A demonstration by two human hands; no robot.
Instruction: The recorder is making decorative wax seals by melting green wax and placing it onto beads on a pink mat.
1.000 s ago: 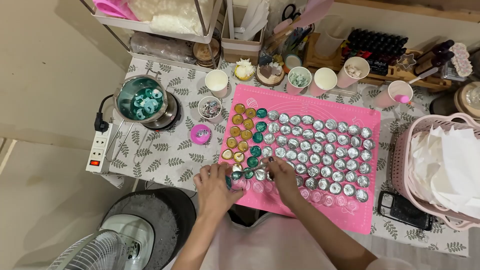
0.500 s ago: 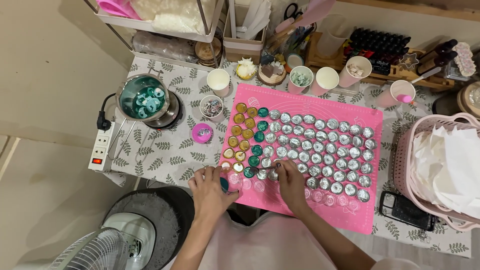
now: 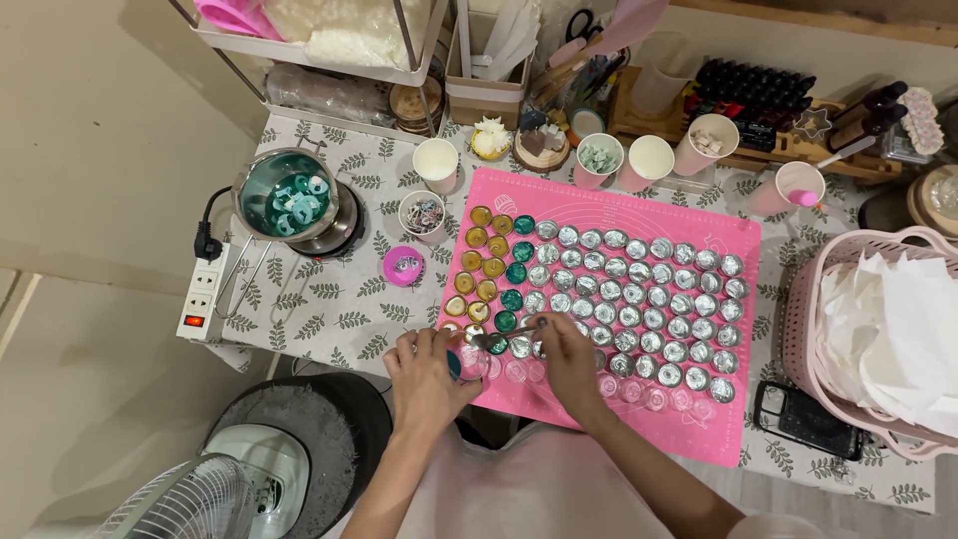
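A pink mat [image 3: 733, 235] on the table carries rows of small round silver cups [image 3: 639, 274], with gold cups [image 3: 484, 265] and teal cups [image 3: 517, 271] at its left side. My left hand [image 3: 424, 374] is at the mat's near-left corner, fingers closed on a small teal cup [image 3: 454, 364]. My right hand [image 3: 569, 364] rests on the mat's near edge and grips thin metal tweezers [image 3: 499, 336] that point left toward the teal cups. Clear empty cups [image 3: 649, 399] line the near row.
A metal pot [image 3: 284, 200] of teal pieces sits at the left on a burner, beside a power strip [image 3: 203, 299]. Paper cups [image 3: 436, 160], a small pink lid [image 3: 402, 266], a pink basket [image 3: 878, 339] of white paper, a phone [image 3: 803, 419] and a fan [image 3: 190, 499] surround the mat.
Both hands have shifted slightly toward me along the mat's near edge. The tweezers in the right hand now point at the teal cups; the left hand keeps its teal cup.
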